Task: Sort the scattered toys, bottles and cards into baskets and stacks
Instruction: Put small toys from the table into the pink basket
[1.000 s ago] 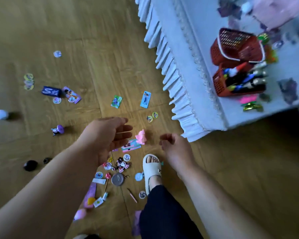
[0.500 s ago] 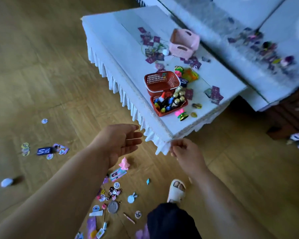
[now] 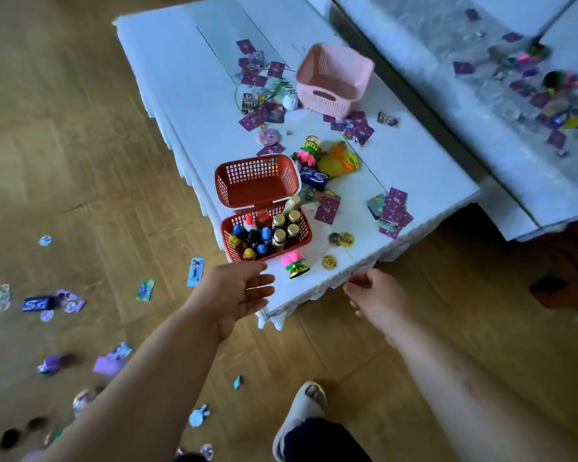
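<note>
Maybe halfway, I'd say: bottles point(image 3: 282, 233) stand in near red basket point(image 3: 302, 243) on table point(image 3: 187, 78), far red basket point(image 3: 254, 186) & pink basket point(image 3: 331, 98) look empty, cards point(image 3: 394, 208) litter table, more on floor point(image 3: 80, 128) at left; left hand point(image 3: 237, 295) spread, empty; right hand point(image 3: 377, 295) curled, contents unclear.

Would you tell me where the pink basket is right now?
In the head view, the pink basket is on the white table, beyond the empty red basket.

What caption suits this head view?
Open left hand reaches toward a red basket of bottles on a card-strewn white table.
</note>
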Available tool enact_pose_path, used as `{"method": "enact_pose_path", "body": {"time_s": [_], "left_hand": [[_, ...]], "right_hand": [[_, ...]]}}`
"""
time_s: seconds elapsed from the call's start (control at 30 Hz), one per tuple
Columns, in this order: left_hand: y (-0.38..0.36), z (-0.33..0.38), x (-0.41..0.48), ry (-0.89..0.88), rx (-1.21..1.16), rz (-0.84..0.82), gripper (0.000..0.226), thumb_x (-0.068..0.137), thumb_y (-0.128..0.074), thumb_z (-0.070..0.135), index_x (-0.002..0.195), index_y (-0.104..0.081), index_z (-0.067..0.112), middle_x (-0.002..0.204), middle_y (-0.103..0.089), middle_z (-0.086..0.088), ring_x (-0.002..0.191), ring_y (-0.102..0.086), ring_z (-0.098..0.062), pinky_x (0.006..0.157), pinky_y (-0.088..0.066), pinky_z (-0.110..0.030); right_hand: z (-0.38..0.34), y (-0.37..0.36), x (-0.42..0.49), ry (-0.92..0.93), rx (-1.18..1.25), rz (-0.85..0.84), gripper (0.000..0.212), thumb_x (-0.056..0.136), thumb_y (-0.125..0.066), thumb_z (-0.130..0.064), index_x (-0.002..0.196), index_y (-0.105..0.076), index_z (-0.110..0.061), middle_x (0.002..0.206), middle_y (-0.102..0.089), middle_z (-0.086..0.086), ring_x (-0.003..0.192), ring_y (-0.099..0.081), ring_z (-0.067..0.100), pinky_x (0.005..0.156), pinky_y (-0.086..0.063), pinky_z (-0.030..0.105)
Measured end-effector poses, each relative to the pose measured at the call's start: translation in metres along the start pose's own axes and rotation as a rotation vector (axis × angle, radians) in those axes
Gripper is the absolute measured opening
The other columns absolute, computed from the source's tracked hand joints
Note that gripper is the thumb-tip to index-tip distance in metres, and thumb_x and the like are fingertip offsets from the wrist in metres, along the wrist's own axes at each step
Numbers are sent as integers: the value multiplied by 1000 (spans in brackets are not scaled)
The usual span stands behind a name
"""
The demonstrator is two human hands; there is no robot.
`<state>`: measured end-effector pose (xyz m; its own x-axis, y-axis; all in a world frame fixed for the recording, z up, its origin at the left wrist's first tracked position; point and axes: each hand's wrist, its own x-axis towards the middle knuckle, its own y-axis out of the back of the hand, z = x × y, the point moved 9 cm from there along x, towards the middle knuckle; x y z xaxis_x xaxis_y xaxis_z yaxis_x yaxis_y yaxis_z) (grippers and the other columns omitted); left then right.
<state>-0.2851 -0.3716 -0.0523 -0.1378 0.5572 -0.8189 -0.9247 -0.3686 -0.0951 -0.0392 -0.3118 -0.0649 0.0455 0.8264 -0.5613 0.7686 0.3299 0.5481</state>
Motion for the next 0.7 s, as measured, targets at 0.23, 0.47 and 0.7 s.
{"method": "enact_pose_path", "body": {"time_s": [0.23,0.47,0.7], "left_hand": [[-33,-8,60,51,13,51,18,95,-55,17,108,-65,8,100,-73,-11,82,-69,-21,67,-54,-30],[-53,11,123,40,-4,43,18,97,-53,17,105,-68,12,96,-74,-10,81,-69,-19,70,-54,-30],[-83,76,185,46,6,-11,16,98,-52,12,104,-66,8,98,-73,-14,86,-68,-25,79,-57,-36]], "right_hand": [[24,-94,80,-137,-19,-284,64,71,-68,-48,118,-42,-15,103,-52,1,101,-55,20,84,-50,35],[22,-143,155,-182,-287,-197,54,89,-63,-31,128,-36,-8,131,-40,11,122,-49,27,94,-42,29],[23,-127,213,-100,-363,-436,45,74,-66,-51,102,-56,-17,97,-63,1,87,-65,20,73,-54,33]]}}
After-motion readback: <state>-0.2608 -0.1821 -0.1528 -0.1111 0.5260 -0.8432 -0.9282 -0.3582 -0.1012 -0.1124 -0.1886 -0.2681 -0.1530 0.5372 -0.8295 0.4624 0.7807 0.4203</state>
